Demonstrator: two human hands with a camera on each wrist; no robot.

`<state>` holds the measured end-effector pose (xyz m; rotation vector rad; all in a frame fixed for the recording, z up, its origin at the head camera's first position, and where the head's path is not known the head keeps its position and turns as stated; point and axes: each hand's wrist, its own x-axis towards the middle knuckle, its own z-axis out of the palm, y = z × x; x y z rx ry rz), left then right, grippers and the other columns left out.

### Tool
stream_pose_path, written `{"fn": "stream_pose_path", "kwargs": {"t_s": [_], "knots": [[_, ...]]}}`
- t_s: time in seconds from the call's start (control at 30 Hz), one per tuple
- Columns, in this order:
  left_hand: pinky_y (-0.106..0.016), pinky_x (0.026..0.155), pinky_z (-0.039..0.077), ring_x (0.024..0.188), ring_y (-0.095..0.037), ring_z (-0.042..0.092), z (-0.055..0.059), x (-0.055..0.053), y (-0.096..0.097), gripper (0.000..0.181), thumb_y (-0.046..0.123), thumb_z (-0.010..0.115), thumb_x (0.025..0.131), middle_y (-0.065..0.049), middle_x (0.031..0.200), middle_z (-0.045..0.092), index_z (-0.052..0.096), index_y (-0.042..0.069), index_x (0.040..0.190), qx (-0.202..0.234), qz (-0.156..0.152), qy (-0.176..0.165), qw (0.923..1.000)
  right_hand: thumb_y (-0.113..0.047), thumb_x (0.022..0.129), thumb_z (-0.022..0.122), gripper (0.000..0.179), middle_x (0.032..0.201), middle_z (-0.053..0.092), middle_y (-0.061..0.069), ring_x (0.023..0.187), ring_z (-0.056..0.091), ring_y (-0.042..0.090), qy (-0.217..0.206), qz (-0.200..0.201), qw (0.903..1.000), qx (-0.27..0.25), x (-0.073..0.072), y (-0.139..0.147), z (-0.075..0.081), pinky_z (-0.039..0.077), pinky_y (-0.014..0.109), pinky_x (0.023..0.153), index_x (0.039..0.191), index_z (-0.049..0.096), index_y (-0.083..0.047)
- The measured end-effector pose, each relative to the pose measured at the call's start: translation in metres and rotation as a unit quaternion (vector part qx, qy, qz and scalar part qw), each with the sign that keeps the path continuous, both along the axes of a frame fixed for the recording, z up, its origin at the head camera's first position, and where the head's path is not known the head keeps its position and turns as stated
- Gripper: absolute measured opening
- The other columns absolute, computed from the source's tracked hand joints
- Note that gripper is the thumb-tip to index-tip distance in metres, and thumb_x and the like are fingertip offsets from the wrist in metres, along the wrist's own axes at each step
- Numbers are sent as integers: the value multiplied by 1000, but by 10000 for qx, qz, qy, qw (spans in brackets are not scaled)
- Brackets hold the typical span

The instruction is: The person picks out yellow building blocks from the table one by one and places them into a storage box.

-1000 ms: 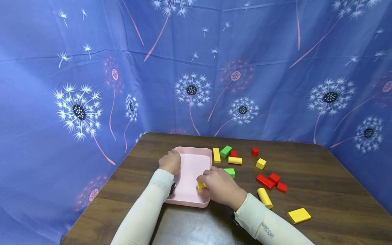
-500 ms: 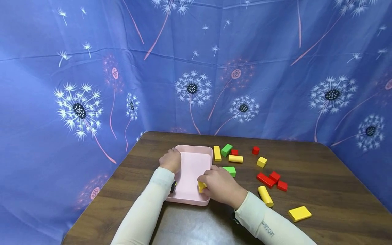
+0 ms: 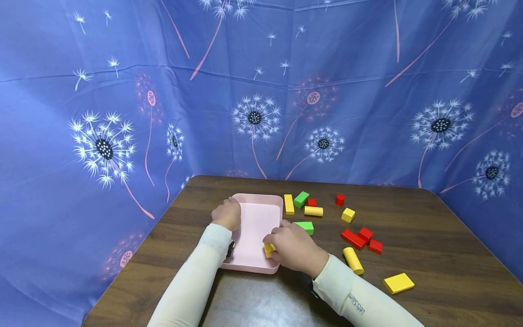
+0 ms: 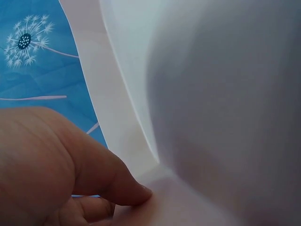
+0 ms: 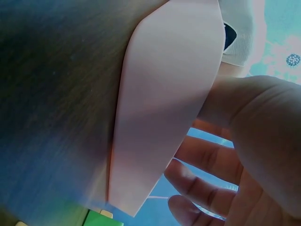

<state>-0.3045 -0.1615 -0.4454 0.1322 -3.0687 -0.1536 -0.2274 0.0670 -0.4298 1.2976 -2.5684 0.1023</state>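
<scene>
My left hand (image 3: 228, 214) grips the left wall of a pink tray (image 3: 251, 268) in the head view. In the left wrist view its thumb lies over the tray wall (image 4: 96, 61), with fingers curled on the outer side. My right hand (image 3: 297, 247) reaches over the tray's right wall and pinches a yellow block (image 3: 268, 249) between thumb and index finger, low in the front right of the tray. Seen from the right wrist, the tray's outer wall (image 5: 164, 89) stands beside the right hand (image 5: 235, 160) and hides the block.
Right of the tray lie a green block (image 3: 304, 228), a yellow bar (image 3: 288, 204), another green block (image 3: 301, 200) and a yellow cylinder (image 3: 313, 211). Farther right are several red blocks (image 3: 353, 239), a yellow cylinder (image 3: 353, 260) and a flat yellow block (image 3: 398, 283). A blue curtain (image 3: 367, 113) hangs behind the table.
The head view shifts slightly. The hands and tray stay in place, and the yellow block between the right thumb and index finger has barely moved.
</scene>
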Motion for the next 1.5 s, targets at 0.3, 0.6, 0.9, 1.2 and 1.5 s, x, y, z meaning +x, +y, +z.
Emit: {"fn": "stream_pose_path", "kwargs": {"t_s": [0.3, 0.6, 0.9, 1.2, 1.5], "knots": [[-59, 73, 59, 97, -41, 72, 0, -2, 1, 63, 16, 60, 98, -27, 131, 62, 41, -11, 151, -39, 38, 47, 10000, -25, 79, 86, 16, 75, 70, -11, 68, 54, 7, -169, -98, 9998, 16, 1, -1, 2, 47, 32, 79, 94, 80, -23], [-60, 71, 59, 92, -41, 72, -4, 1, 0, 61, 17, 59, 99, -28, 129, 63, 43, -11, 150, -53, 39, 37, 10000, -24, 78, 86, 18, 77, 71, -11, 69, 54, 7, -219, -120, 9997, 16, 2, -2, -2, 46, 31, 79, 95, 81, -24], [-59, 71, 59, 93, -41, 72, -4, 2, 1, 63, 17, 61, 97, -28, 131, 62, 42, -11, 150, -47, 49, 22, 10000, -27, 78, 88, 21, 81, 74, -9, 72, 55, 8, -227, -208, 9995, 40, 4, -1, -2, 46, 30, 78, 98, 81, -24], [-59, 70, 59, 93, -42, 73, -5, 0, 0, 63, 17, 61, 96, -28, 129, 63, 43, -12, 150, -38, -44, 93, 9999, -27, 78, 87, 18, 75, 70, -11, 68, 52, 6, -178, -193, 9997, -4, 4, 0, -1, 45, 30, 78, 93, 79, -23], [-60, 72, 59, 94, -42, 72, -7, -3, -2, 63, 16, 60, 97, -28, 129, 63, 42, -12, 150, -44, -48, 59, 10000, -26, 78, 87, 16, 71, 65, -12, 66, 48, 8, -68, -159, 9999, -9, 5, 0, -1, 44, 30, 75, 90, 77, -22]]}}
